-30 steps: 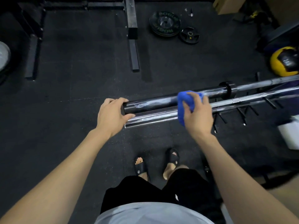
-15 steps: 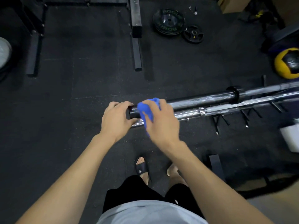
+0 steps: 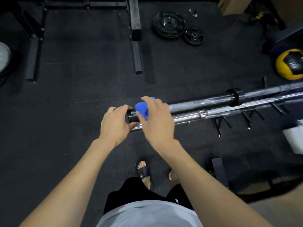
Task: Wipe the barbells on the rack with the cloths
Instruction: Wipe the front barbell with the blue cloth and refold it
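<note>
— Where's the bar you're on?

— The dark steel barbell sleeve (image 3: 196, 104) lies level on the black floor rack (image 3: 219, 126), its near end in front of me. My right hand (image 3: 157, 122) clutches the crumpled blue cloth (image 3: 142, 109) against the top of that sleeve, close to the end. My left hand (image 3: 114, 123) curls round the sleeve's end cap.

— And beside it?

— A second chrome barbell (image 3: 229, 111) runs just beside it, on my side. Farther off on the black rubber floor (image 3: 82, 95) lie stacked black weight plates (image 3: 168, 24) and a yellow-and-black medicine ball (image 3: 290, 63).
</note>
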